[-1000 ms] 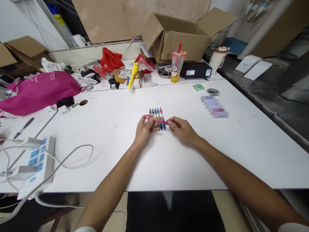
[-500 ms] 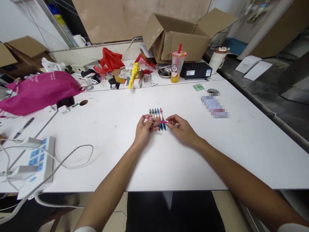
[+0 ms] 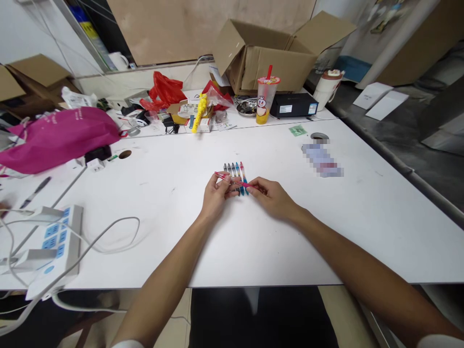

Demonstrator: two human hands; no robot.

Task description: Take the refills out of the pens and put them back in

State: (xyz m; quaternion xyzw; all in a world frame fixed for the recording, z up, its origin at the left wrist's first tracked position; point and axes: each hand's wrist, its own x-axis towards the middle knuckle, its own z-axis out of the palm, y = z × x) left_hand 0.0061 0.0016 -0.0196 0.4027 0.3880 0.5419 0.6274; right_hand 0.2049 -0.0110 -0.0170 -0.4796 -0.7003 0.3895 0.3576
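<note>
A pink pen with a clear section is held crosswise above the white table. My left hand is closed around its left end, thumb on top and the other fingers beneath. At the pink right end, my right hand pinches the pen between thumb and index finger. Several pens lie side by side on the tabletop just behind and under the held one. Their visible tips are grey, blue and pink. My fingers and the held pen cover the middle of that row.
A power strip with looping cables stands at the left. Along the back are a magenta bag, a yellow toy-like object, a cup with a straw and an open cardboard box. A tape roll lies at right.
My right hand's fingers have drawn closer together on the pink end of the pen and shifted slightly left. My left hand stays nearly still.
</note>
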